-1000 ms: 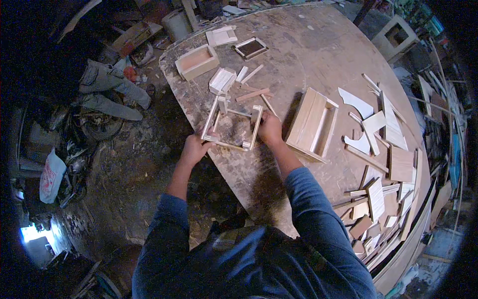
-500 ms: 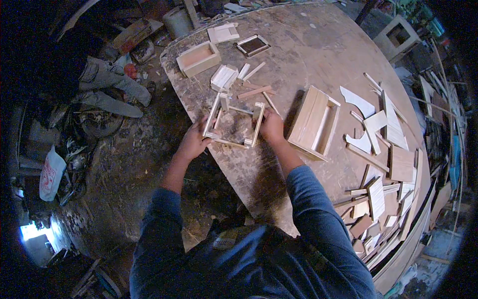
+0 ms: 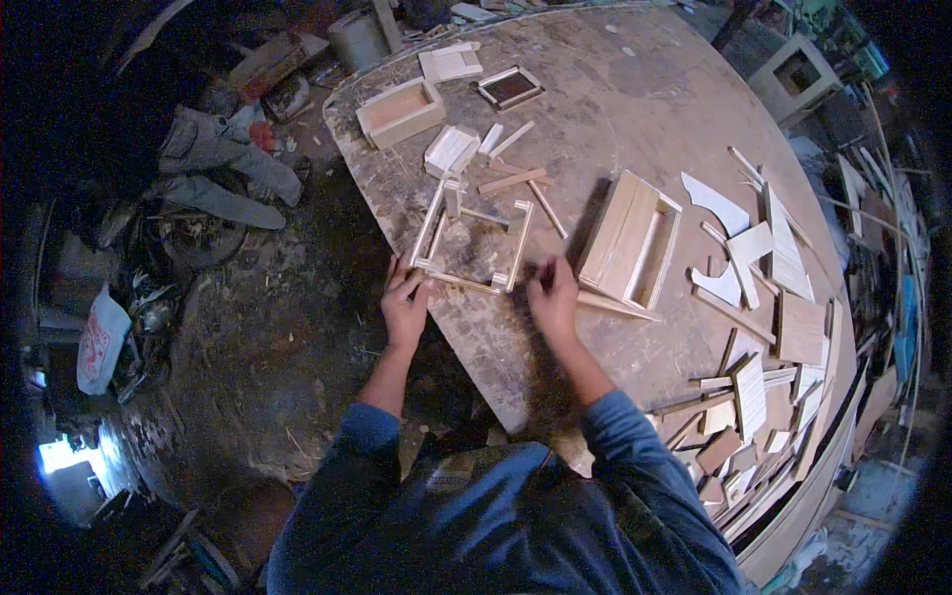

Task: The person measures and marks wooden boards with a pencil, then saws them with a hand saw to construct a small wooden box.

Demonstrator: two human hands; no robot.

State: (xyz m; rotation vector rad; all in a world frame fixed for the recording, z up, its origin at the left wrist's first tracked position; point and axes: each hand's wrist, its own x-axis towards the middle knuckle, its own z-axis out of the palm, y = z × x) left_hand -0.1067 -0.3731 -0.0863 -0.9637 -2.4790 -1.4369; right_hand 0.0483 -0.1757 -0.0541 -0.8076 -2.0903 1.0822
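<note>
A small open wooden frame [image 3: 466,285] with short corner posts rests on the table near its left edge. My left hand [image 3: 405,309] has its thumb and fingers closed around the frame's near left corner. Just off the frame's near right corner is my right hand [image 3: 555,297], slightly blurred, its fingers loosely bent and apart with nothing visible in them. A pale wooden box [image 3: 610,233] with an open compartment stands to the right of that hand. Beside the box's near end lies a thin strip of wood [image 3: 620,305].
The worktable [image 3: 635,109] also holds a small open box [image 3: 402,112], a dark-centred rectangular frame [image 3: 510,88] and crossed sticks [image 3: 513,181] beyond the frame. White curved cutouts [image 3: 716,205] and many wood offcuts [image 3: 751,392] crowd the right side. Grey trousers [image 3: 223,164] lie at the left.
My right hand has let go of the frame's right side and drawn back toward me. My left hand has shifted slightly right and nearer, staying at the frame's corner.
</note>
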